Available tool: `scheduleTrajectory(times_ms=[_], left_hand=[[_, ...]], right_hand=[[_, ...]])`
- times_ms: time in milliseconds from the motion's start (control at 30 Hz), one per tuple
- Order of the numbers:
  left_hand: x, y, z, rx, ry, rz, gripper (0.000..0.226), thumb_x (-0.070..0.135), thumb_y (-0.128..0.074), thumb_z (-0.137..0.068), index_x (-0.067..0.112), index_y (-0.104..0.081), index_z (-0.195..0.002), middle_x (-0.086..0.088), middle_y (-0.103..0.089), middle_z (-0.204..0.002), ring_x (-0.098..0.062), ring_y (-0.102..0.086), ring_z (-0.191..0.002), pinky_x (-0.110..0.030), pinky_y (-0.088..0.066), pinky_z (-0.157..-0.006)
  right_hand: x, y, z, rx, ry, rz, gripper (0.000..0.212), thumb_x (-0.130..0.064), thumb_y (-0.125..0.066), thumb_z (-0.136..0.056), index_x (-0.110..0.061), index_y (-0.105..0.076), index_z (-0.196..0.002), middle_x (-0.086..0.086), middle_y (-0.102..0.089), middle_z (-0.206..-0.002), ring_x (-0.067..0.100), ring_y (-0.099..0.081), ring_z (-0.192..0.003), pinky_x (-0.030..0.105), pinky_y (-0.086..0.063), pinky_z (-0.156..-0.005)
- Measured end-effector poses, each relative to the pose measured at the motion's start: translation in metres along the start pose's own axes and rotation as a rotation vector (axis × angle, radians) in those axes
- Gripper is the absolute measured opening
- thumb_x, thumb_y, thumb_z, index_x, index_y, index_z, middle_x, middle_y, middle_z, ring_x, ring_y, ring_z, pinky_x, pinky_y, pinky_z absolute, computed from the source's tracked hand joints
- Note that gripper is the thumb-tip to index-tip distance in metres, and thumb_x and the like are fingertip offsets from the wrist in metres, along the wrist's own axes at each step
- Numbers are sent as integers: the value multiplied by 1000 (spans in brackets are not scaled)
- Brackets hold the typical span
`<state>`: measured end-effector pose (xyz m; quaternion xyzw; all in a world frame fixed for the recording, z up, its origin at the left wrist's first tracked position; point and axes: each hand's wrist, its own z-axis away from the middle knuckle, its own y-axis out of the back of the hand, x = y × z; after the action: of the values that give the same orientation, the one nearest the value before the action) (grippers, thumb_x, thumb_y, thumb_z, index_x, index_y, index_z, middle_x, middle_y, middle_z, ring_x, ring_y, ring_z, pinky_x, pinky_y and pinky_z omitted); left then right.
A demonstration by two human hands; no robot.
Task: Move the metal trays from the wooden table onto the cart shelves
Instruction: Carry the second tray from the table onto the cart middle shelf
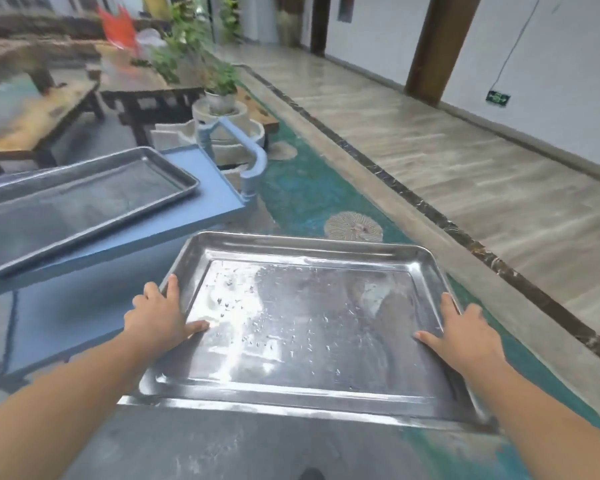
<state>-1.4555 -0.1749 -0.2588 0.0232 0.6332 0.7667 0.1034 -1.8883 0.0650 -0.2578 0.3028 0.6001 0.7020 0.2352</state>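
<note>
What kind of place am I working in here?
Likely a restaurant or teahouse hall, though I can't be sure: dark wooden tables, potted plants, a stone mill as decor, a blue service cart carrying a metal tray.

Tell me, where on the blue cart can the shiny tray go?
The top shelf is mostly taken: a metal tray already lies there, leaving only a bare strip between its right rim and the cart handle. The lower shelf, left of the left hand, looks bare and roomier. Both hands, left and right, grip the held tray.
</note>
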Motion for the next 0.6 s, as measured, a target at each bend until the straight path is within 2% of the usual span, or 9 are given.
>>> scheduleTrajectory(times_ms=[167, 267, 367, 433, 533, 600], left_hand=[[-30, -7, 6, -32, 206, 2, 125, 91, -47, -67, 20, 2, -157, -13, -30, -129, -32, -47, -110, -40, -49, -80], [-45, -18, 16, -45, 299, 11, 126, 92, -47, -66, 19, 1, -157, -13, -31, -126, -32, -49, -109, -41, -50, -82], [-66, -31, 30, -82, 384, 29, 127, 92, -46, -66, 18, 3, -157, -17, -31, -135, -36, -49, -117, -44, -51, -89], [-82, -42, 38, -112, 451, 30, 129, 94, -44, -65, 18, 3, -157, -19, -32, -138, -37, -49, -120, -45, -51, -92], [-108, -59, 47, -150, 541, 47, 130, 95, -43, -62, 19, 1, -157, -18, -34, -132, -37, -50, -117, -45, -51, -92], [-127, -70, 50, -179, 585, 59, 131, 96, -44, -61, 19, 0, -157, -18, -35, -131, -37, -51, -116, -44, -52, -90]], right_hand=[[-58, 0, -71, -18, 205, 0, 101, -83, -50, -74, -25, -16, -150, 15, -42, -118, 34, -58, -101, 39, -50, -75], [-93, -2, -101, -26, 314, 10, 101, -83, -49, -74, -25, -15, -150, 13, -42, -112, 32, -59, -93, 37, -45, -67], [-130, -4, -119, -47, 417, 37, 99, -83, -48, -74, -26, -17, -149, 8, -34, -98, 28, -53, -79, 35, -44, -63], [-159, -7, -125, -64, 475, 48, 99, -83, -48, -74, -27, -17, -149, 7, -33, -99, 27, -51, -79, 35, -44, -63], [-202, -13, -129, -85, 547, 69, 98, -82, -46, -76, -28, -13, -151, 7, -36, -103, 24, -48, -77, 34, -43, -63], [-230, -17, -129, -95, 586, 73, 96, -81, -46, -77, -28, -14, -151, 6, -34, -100, 25, -52, -78, 34, -45, -64]])
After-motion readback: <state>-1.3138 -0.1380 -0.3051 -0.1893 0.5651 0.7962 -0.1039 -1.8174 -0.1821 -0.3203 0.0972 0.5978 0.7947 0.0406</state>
